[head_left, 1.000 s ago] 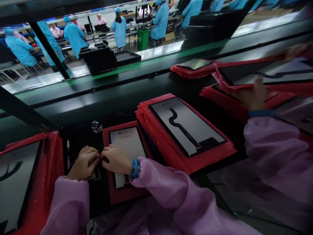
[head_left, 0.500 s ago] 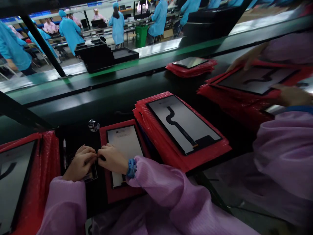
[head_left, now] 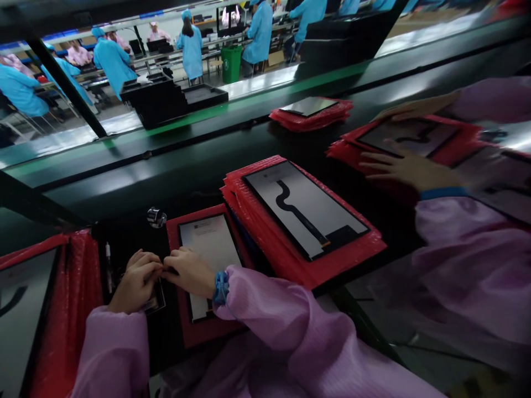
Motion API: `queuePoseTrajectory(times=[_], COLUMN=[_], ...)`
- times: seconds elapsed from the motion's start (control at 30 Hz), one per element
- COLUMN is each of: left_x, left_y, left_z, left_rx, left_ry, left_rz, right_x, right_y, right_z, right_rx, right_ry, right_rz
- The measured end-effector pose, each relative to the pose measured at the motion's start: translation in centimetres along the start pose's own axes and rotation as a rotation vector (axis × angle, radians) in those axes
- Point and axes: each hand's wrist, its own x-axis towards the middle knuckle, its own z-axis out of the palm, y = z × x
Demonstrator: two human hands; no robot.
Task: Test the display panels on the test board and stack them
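My left hand [head_left: 135,282] and my right hand [head_left: 189,271] meet fingertip to fingertip over a dark work mat [head_left: 124,249], both curled in a pinch on something too small to make out. My right wrist lies across a pale screen panel [head_left: 207,243] resting in a red bubble-wrap sleeve [head_left: 174,232]. A small card [head_left: 154,303] lies under my left hand. A pen [head_left: 108,262] lies left of it.
A stack of red sleeves topped by a panel with a black flex cable [head_left: 305,213] sits to the right. A co-worker's hands [head_left: 404,166] rest on another red stack [head_left: 415,138]. More red sleeves [head_left: 309,113] lie behind; another panel [head_left: 20,309] at left. A metal knob [head_left: 156,216] stands nearby.
My hands have stayed pinched together in the same place. The co-worker at right has laid a panel down on the red stack and spread a hand beside it.
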Motion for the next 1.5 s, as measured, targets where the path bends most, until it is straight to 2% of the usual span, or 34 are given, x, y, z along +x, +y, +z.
queuePoseTrajectory(times=[0.17, 0.3, 0.37, 0.43, 0.5, 0.53, 0.57, 0.6, 0.67, 0.7, 0.77, 0.9, 1.1, 1.2, 1.3, 1.43, 1.5], left_x=[0.0, 0.1, 0.1, 0.1, -0.1, -0.4, -0.8, -1.3, -2.5, -3.1, -4.1, -5.0, -5.0, -4.8, -4.6, -4.1, -3.0], left_y=[-0.3, -0.8, -0.4, 1.1, 3.8, 5.5, 7.3, 9.0, 12.1, 13.2, 14.6, 14.6, 13.8, 13.8, 13.7, 13.5, 13.6], left_z=[-0.2, -0.6, -0.8, -0.7, 0.0, 0.6, 1.5, 2.5, 4.9, 6.0, 7.9, 9.3, 8.7, 8.4, 8.3, 7.8, 6.8], left_rx=[-0.005, 0.014, 0.056, 0.132, 0.203, 0.217, 0.215, 0.195, 0.14, 0.11, 0.07, 0.054, -0.003, -0.069, -0.113, -0.084, -0.033], left_ry=[0.011, 0.063, 0.189, 0.415, 0.624, 0.671, 0.649, 0.558, 0.294, 0.191, 0.078, 0.081, 0.139, 0.201, 0.258, 0.198, 0.189], left_rz=[-0.005, -0.089, -0.147, -0.197, -0.212, -0.204, -0.189, -0.164, -0.165, -0.163, -0.179, -0.244, -0.4, -0.46, -0.455, -0.448, -0.417], right_x=[0.2, 0.5, 0.6, 0.8, 1.0, 1.2, 1.3, 1.5, 1.9, 2.1, 2.5, 3.1, 2.1, 1.1, 0.8, 1.4, 1.7], right_y=[0.3, 1.3, 2.4, 3.9, 5.7, 6.6, 7.5, 8.3, 9.7, 10.2, 11.0, 11.5, 10.1, 9.4, 9.5, 10.0, 9.9], right_z=[-0.7, -2.7, -4.0, -5.3, -6.3, -6.7, -6.9, -7.1, -7.1, -7.0, -6.8, -6.5, -8.3, -9.4, -9.7, -8.5, -7.7], right_rx=[0.063, 0.186, 0.232, 0.233, 0.188, 0.158, 0.128, 0.101, 0.059, 0.043, 0.02, 0.025, 0.11, 0.153, 0.169, 0.148, 0.122], right_ry=[-0.017, -0.024, 0.03, 0.154, 0.318, 0.392, 0.451, 0.489, 0.514, 0.516, 0.521, 0.549, 0.669, 0.711, 0.71, 0.64, 0.6], right_rz=[-0.028, -0.045, -0.004, 0.085, 0.197, 0.248, 0.29, 0.321, 0.348, 0.351, 0.346, 0.305, 0.135, 0.095, 0.112, 0.202, 0.251])
